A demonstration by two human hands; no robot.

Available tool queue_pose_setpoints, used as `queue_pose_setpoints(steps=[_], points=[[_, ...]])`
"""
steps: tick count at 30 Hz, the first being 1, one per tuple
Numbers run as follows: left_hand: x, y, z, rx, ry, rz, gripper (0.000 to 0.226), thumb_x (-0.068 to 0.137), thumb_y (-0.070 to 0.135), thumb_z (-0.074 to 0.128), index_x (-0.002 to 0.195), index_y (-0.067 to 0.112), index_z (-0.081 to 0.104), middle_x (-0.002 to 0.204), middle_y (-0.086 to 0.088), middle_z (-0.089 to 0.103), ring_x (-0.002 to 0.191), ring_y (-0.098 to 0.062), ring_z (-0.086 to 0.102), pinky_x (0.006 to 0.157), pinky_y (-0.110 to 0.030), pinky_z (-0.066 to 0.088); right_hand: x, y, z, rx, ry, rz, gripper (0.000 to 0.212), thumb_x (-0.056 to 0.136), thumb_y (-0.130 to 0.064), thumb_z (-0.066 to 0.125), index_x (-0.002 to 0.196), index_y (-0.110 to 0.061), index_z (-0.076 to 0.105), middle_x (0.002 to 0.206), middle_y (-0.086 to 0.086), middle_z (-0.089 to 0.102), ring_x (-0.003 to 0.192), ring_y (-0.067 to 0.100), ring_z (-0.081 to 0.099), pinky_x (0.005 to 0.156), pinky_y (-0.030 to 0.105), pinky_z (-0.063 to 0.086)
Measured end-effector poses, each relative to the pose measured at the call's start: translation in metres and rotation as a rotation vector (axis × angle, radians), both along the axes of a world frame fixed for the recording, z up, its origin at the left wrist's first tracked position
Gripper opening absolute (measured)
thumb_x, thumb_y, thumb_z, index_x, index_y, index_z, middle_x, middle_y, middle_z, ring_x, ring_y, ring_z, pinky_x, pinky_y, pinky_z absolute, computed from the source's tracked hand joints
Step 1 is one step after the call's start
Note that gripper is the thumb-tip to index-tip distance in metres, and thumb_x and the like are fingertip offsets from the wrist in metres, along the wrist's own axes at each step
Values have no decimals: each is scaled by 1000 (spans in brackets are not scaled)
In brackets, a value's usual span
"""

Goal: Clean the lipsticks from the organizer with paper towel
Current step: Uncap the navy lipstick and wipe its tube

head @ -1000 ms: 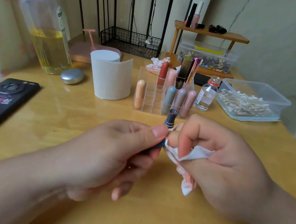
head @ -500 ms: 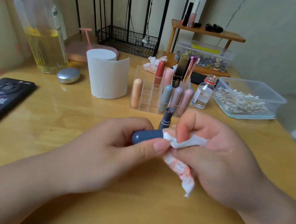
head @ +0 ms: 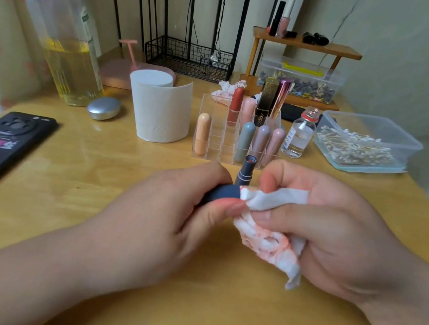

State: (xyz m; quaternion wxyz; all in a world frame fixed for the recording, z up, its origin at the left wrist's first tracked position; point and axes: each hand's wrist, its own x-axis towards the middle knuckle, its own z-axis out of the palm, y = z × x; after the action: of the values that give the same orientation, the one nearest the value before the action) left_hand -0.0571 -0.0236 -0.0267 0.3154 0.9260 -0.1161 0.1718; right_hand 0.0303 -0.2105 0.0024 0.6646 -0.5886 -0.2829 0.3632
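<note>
My hands are together over the middle of the desk (head: 97,174), nearer its near edge. My left hand (head: 166,227) grips the dark blue cap (head: 221,192), which lies sideways with its open end turned to the right. My right hand (head: 335,232) pinches a crumpled paper towel (head: 268,240), blotched pink below, and presses a white corner of it against the cap's mouth. The open lipstick (head: 245,170) stands upright just behind the place where my hands meet. It seems tucked against my right fingers, though I cannot tell which of them holds it. The organizer (head: 216,140) sits beyond, toward the far edge, with the other lipsticks (head: 261,141) mostly in its back and right slots.

To wipe this cap well, I think I should work with the white corner only, since the stained wad would likely smear colour back on. Turning the cap with my left hand while my right keeps the paper firm should take the rim all the way round. I should press lightly, because paper this thin probably tears at a hard edge. The bare tip of the lipstick needs to stay upright and away from my palm and the folds. If the clean part runs out, the roll (head: 160,111) beside the organizer has fresh paper
</note>
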Motion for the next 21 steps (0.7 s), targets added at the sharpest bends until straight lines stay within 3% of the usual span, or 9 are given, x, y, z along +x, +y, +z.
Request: queue_pose_setpoints(steps=[2,5,7,9,11,13,15,18,21], points=[[0,4,4,232,-146,22,31,99,49,42,101,23,57,77,13,55,65,-10,47,53,-33,43,2,-2,2,75,143,9,23,70,9,60,74,-13,66,69,11,57,62,20,55,54,29,43],[4,9,7,277,-244,0,33,99,48,47,106,19,61,85,10,62,72,-15,55,56,-38,46,2,-4,3,153,165,47,20,70,4,66,83,-11,65,73,12,57,66,21,55,56,28,45],[4,9,7,-1,-149,-92,28,94,47,58,103,22,65,84,6,65,73,-18,58,60,-37,48,1,-4,2,125,44,30,17,73,-2,68,85,-14,63,71,12,58,63,23,51,54,33,39],[6,7,6,-412,99,-147,29,86,49,66,89,20,68,74,-3,63,63,-22,57,54,-39,47,-2,-3,-1,69,-116,-30,18,78,-1,68,81,-16,59,64,10,55,54,21,47,47,29,36],[7,7,5,-721,414,-178,41,84,54,62,77,13,66,61,-12,54,50,-23,51,41,-33,44,-7,-4,-5,36,-291,-67,18,84,-3,63,80,-19,55,65,8,56,50,23,46,42,27,38],[6,6,8,-981,725,-280,45,89,51,56,80,8,65,55,-12,48,41,-22,47,36,-24,41,-10,-6,-8,9,-458,-64,20,87,-4,62,81,-22,54,71,7,62,51,34,45,38,30,40],[6,5,10,-1137,839,-328,38,91,44,56,86,7,64,55,-8,45,39,-18,43,33,-19,36,-11,-7,-9,-9,-549,-52,21,88,-2,60,83,-22,54,77,9,62,56,38,47,38,37,42],[6,-3,5,-1033,610,-249,28,90,41,55,82,15,64,56,3,38,42,-11,31,35,-16,27,-11,-5,-4,11,-452,-80,19,87,-3,60,81,-20,55,69,12,56,56,29,50,43,38,47],[4,-2,-3,-488,195,-110,29,94,48,53,84,21,60,60,12,44,51,-7,37,47,-18,33,-5,-4,-1,-30,-258,-75,11,84,-7,61,80,-16,56,63,20,52,53,29,49,44,37,43]])
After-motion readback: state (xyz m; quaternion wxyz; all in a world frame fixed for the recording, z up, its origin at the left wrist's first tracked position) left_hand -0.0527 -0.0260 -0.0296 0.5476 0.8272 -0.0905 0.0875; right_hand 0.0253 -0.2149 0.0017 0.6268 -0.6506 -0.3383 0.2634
